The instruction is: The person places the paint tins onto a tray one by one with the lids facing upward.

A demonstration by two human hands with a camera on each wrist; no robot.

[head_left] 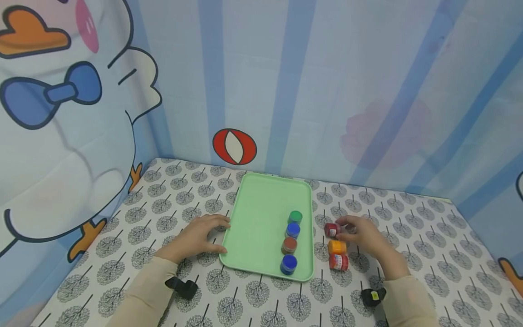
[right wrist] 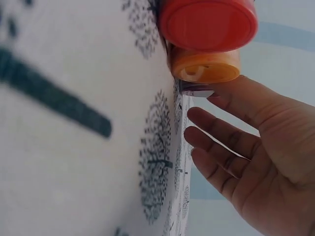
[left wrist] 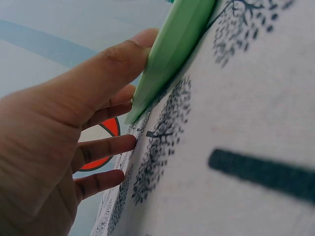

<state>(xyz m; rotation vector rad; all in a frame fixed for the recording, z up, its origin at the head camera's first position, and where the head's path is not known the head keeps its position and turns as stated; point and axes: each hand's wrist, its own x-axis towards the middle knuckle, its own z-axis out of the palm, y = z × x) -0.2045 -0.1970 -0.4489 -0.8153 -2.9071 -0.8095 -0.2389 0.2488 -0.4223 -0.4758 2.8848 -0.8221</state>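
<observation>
My left hand rests at the left rim of a light green tray; in the left wrist view its thumb lies against the rim, the other fingers loosely spread. At the tray's right side, my right hand pinches a small dark red jar between thumb and index finger. In the right wrist view that jar is mostly hidden behind an orange jar, and the remaining fingers are extended. A red jar lies on its side nearest that camera.
Along the tray's right side stand a green-lidded jar, a blue-lidded jar, a brown-lidded jar and another blue-lidded jar. A tree-patterned cloth covers the table. Behind it hangs a printed curtain.
</observation>
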